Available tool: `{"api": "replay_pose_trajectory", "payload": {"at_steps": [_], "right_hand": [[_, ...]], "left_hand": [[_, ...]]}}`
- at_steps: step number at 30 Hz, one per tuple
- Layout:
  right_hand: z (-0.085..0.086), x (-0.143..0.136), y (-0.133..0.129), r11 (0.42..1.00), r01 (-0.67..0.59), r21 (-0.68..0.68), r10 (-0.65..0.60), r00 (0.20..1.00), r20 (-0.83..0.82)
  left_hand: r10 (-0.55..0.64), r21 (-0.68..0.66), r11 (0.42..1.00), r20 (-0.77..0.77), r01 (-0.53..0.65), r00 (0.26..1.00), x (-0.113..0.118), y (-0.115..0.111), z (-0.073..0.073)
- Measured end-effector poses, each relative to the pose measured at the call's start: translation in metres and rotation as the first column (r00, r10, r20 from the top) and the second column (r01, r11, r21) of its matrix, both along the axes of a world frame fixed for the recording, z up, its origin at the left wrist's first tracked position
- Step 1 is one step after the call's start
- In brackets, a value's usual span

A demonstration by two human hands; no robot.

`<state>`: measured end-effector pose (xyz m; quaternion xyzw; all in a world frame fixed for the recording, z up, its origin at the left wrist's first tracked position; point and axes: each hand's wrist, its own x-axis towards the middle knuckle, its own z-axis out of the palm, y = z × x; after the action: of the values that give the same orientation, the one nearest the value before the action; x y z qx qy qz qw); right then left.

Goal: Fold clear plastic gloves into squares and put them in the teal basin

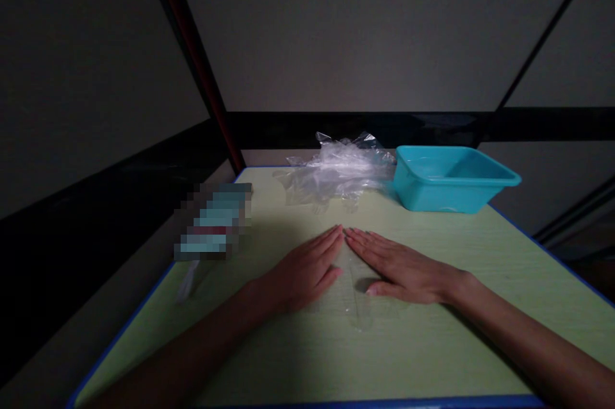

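A thin, clear plastic bag lies flat on the pale green table, its edges hard to make out. Over its left part rests my left hand, palm down, fingers stretched out together and thumb apart. My right hand lies the same way over the right part. The fingertips of both hands nearly meet at the middle. Neither hand grips anything. Beyond the fingertips is a crumpled pile of clear plastic bags.
A turquoise plastic basin stands at the back right of the table, which has a blue edge. At the left edge lies a blurred-out, pixelated object, with a whitish strip by it. Walls rise behind and to the left.
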<state>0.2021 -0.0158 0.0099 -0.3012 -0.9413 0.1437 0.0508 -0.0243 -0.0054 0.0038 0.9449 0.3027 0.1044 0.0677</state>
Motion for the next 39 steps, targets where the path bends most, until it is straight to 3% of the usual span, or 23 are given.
{"api": "replay_pose_trajectory", "payload": {"at_steps": [6, 14, 18, 21, 24, 27, 29, 32, 35, 39], "right_hand": [[-0.005, 0.003, 0.000, 1.000, 0.014, -0.009, -0.014, 1.000, -0.014], [-0.006, 0.002, 0.000, 1.000, 0.014, -0.017, -0.014, 1.000, -0.013], [-0.002, 0.003, 0.001, 0.996, 0.010, -0.093, -0.013, 0.999, -0.036], [0.003, 0.007, 0.004, 0.974, 0.028, -0.223, -0.069, 0.982, -0.176], [0.003, 0.011, 0.008, 0.930, 0.060, -0.362, -0.215, 0.889, -0.405], [0.000, 0.010, 0.013, 0.863, -0.025, -0.505, -0.336, 0.717, -0.610], [-0.002, 0.007, 0.014, 0.796, -0.135, -0.591, -0.392, 0.628, -0.672], [-0.005, 0.003, 0.015, 0.727, -0.210, -0.653, -0.439, 0.588, -0.679], [-0.006, 0.003, 0.017, 0.733, -0.183, -0.655, -0.468, 0.564, -0.681], [-0.006, 0.007, 0.019, 0.783, -0.078, -0.617, -0.502, 0.507, -0.701]], "left_hand": [[-0.039, -0.048, 0.998, -0.089, 0.035, 0.995, -0.005, 0.000, -0.005], [-0.107, -0.088, 0.991, -0.123, 0.096, 0.987, -0.009, -0.001, 0.004], [-0.187, -0.139, 0.975, -0.105, 0.172, 0.977, -0.021, 0.001, 0.010], [-0.216, -0.180, 0.962, -0.055, 0.204, 0.975, -0.025, 0.001, 0.015], [-0.209, -0.173, 0.961, 0.043, 0.214, 0.977, -0.016, -0.003, 0.020], [-0.240, -0.162, 0.955, 0.076, 0.250, 0.968, 0.002, -0.010, 0.021], [-0.275, -0.161, 0.946, 0.055, 0.281, 0.960, 0.013, -0.015, 0.019], [-0.333, -0.168, 0.929, 0.008, 0.330, 0.943, 0.020, -0.018, 0.015], [-0.350, -0.176, 0.923, -0.016, 0.342, 0.937, 0.020, -0.019, 0.012], [-0.361, -0.170, 0.917, 0.024, 0.360, 0.932, 0.015, -0.018, 0.013]]}}
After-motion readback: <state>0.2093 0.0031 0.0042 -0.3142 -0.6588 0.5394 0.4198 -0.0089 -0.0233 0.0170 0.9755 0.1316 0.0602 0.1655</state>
